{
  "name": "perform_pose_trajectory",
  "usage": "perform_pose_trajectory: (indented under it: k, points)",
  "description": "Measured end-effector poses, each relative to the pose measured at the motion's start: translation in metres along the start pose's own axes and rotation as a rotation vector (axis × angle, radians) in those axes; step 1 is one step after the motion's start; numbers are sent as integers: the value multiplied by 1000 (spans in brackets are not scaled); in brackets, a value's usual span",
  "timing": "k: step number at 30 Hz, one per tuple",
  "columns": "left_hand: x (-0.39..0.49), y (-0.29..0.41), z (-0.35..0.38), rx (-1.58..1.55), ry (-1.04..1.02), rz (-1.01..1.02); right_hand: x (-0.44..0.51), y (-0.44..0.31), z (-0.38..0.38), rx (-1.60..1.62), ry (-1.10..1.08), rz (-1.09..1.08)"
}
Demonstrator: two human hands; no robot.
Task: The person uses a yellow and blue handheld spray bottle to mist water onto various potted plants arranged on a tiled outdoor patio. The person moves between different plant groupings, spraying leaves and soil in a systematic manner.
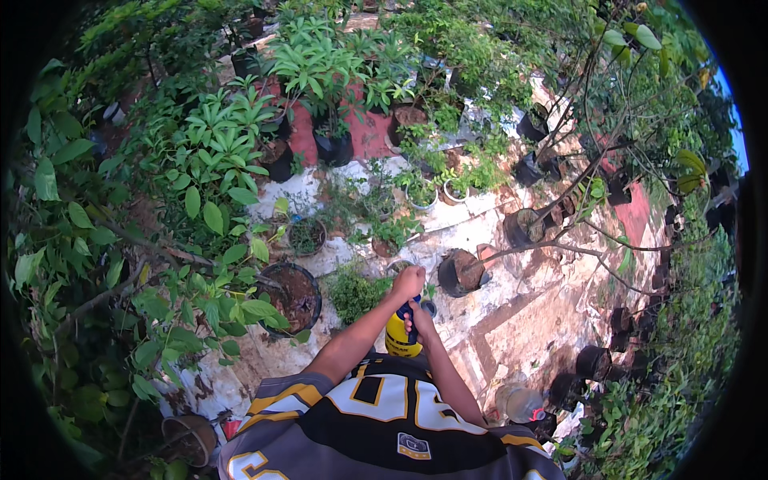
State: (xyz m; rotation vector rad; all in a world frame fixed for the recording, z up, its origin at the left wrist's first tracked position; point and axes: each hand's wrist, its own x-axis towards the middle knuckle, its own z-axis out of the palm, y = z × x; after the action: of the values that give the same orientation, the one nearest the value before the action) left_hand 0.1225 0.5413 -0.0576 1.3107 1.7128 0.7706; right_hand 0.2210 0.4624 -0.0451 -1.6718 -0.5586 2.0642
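A yellow pump sprayer (398,336) with a dark blue top is held upright in front of my waist. My right hand (422,322) wraps around its dark blue handle, with the fingers curled toward the bottle. Above it, my left hand (409,282) is closed in a fist at the top of the sprayer, and what it grips there is mostly hidden by the fingers. Just left of the sprayer grows a small bushy plant (358,292). Beyond my left fist shows part of a round pot rim (396,264).
A wide black pot (291,298) of soil is at the left. To the right are a tilted black grow bag (462,273) with a bare branch (558,244) and a large clear plastic bottle (519,403). Leafy branches (174,336) crowd the left. White sheeting (432,225) covers the ground.
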Motion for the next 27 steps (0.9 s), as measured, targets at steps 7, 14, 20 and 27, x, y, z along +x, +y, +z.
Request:
perform_pose_trajectory:
  k: [7, 14, 20, 27]
  points:
    - [-6, -3, 5, -22, 70, 34, -2, 5, 0, 3, 19, -3]
    - [-10, -10, 6, -7, 15, -22, -10, 10, 5, -17, 51, 24]
    - [-13, -10, 6, -15, 46, 32, -12, 11, 6, -7, 49, -1]
    - [-12, -11, 6, -4, 67, 59, -11, 13, 5, -2, 35, -36]
